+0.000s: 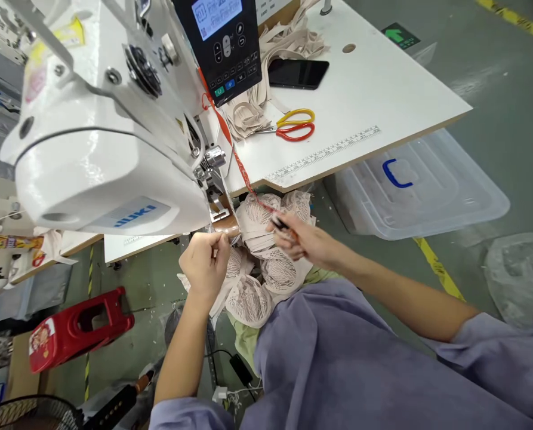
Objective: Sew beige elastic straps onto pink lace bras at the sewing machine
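My left hand (205, 263) is closed in a pinch just below the presser foot (220, 214) of the white sewing machine (96, 173). Whatever its fingertips hold is hidden or too small to make out. To the right, my right hand (308, 240) is wrapped round small dark thread snips (280, 224), blurred by motion. A red cord (243, 170) runs from the machine down toward them. Beneath and between my hands, several beige lace bra cups (249, 300) lie heaped on my lap and against the table edge.
On the white table (360, 89) lie scissors (295, 125) with yellow and red handles, a black phone (298, 73) and beige fabric strips (243, 116). A control panel (230, 54) stands behind. A lidded clear bin (427, 185) is at right, a red stool (80, 328) at left.
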Demonstrator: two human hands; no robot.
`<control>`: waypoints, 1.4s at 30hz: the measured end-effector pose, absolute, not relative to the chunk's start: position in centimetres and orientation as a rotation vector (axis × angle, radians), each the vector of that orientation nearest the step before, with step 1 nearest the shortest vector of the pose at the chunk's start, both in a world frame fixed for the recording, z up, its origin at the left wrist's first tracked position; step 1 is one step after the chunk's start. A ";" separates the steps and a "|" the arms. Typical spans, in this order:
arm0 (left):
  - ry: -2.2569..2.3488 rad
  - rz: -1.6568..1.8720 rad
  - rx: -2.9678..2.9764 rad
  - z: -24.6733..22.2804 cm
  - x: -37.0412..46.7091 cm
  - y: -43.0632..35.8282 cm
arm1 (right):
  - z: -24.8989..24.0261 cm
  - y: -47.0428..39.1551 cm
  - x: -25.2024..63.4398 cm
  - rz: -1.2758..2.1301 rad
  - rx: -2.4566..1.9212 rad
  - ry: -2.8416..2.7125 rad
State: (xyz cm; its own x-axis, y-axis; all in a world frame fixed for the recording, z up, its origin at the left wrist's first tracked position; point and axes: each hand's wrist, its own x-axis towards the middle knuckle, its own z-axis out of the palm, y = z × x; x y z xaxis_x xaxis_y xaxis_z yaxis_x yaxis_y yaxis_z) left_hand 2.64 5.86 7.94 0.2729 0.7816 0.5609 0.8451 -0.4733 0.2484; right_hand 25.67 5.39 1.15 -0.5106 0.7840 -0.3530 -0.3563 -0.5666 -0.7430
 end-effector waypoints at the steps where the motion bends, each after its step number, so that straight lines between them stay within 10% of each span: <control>1: -1.661 -1.031 -2.369 7.8 3.2 5.6 | 1.7 5.0 24.4 2.222 -0.838 -0.735; 15: -1.892 -1.071 -2.217 7.1 5.9 3.7 | 2.7 4.1 19.3 2.027 -0.591 -0.671; 26: -2.144 -0.884 -1.984 6.2 5.1 7.1 | -9.4 9.4 35.6 0.789 -1.961 -1.849; 42: -2.083 -0.834 -1.950 5.6 4.8 7.4 | -11.3 8.9 34.3 0.894 -1.799 -1.907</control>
